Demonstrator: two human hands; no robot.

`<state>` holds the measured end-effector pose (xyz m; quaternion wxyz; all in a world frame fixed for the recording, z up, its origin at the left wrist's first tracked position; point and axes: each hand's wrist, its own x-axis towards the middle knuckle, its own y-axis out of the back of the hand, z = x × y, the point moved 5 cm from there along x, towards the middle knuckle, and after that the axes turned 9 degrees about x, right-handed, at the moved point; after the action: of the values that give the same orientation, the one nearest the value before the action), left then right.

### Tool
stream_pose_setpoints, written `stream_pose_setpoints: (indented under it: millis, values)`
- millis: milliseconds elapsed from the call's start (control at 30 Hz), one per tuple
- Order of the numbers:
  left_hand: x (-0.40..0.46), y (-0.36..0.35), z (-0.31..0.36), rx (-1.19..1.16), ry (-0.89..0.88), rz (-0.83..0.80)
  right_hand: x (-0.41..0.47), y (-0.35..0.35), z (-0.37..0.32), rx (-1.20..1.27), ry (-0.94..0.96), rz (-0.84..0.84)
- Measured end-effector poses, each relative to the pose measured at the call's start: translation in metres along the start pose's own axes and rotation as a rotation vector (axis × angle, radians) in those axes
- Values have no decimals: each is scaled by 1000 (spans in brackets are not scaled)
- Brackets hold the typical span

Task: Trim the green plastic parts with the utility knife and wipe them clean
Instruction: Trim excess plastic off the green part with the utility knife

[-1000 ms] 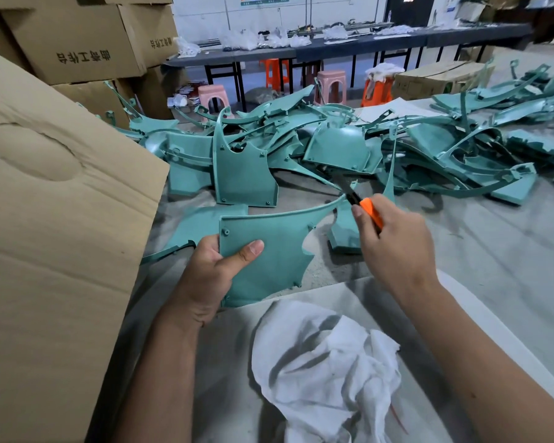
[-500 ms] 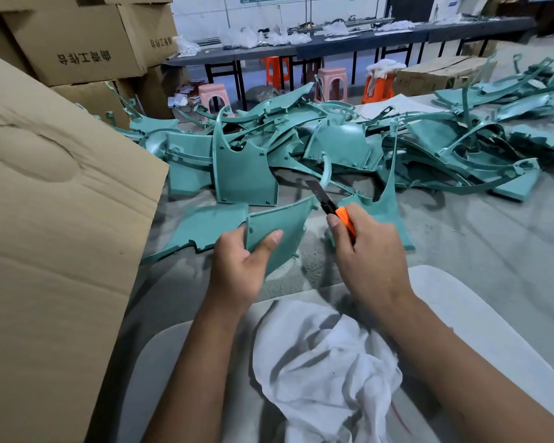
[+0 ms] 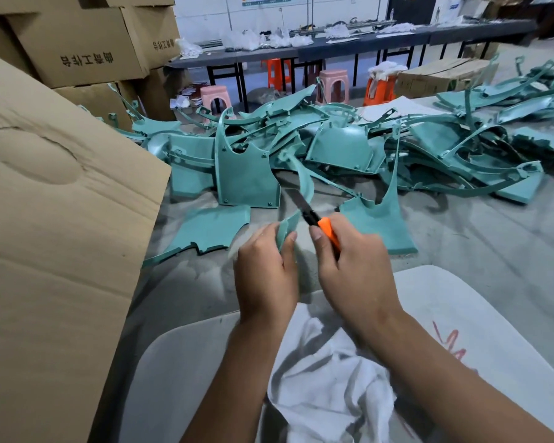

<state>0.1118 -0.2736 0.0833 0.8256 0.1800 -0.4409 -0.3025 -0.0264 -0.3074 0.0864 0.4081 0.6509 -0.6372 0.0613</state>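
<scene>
1. Lying nearest the person, a crumpled white rag (image 3: 330, 388) rests on a pale board (image 3: 480, 302) at the table's near edge, untouched, so by my reading wiping has not begun on this piece.
2. Just beyond it, the left hand (image 3: 264, 273) pinches a green plastic part (image 3: 287, 227) between thumb and curled fingers, turned nearly edge-on so only a narrow sliver shows above the fingertips.
3. The right hand (image 3: 352, 266) is wrapped round the orange utility knife (image 3: 317, 220), thumb along the handle, blade extended and pointing up and away to the left.
4. The held part sits just left of the blade, very near it; contact cannot be told. Its visible edge runs roughly parallel to the blade, so the trimming stroke likely runs along that edge, away from the body.
5. Farther out, loose flat pieces (image 3: 211, 228) lie on the grey table (image 3: 493, 238), then a tangled heap of green parts (image 3: 343, 148).
6. A cardboard sheet (image 3: 55, 235) leans at left.
</scene>
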Motion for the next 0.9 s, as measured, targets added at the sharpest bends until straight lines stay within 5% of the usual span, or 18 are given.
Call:
stream_pose_setpoints:
  millis: [200, 400, 533, 700, 900]
  values:
    - [6, -2, -16, -49, 100, -41, 0, 0, -13, 270, 190, -154]
    - [-1, 6, 6, -89, -50, 39, 10, 7, 25, 640, -301, 32]
    - [-4, 8, 17, -9, -239, 23, 8, -3, 33, 1072, -639, -84]
    - [-4, 8, 24, 119, -413, -3, 7, -5, 33, 1166, -656, -69]
    - [8, 9, -17, 298, -66, -87, 16, 14, 45, 1075, -585, 51]
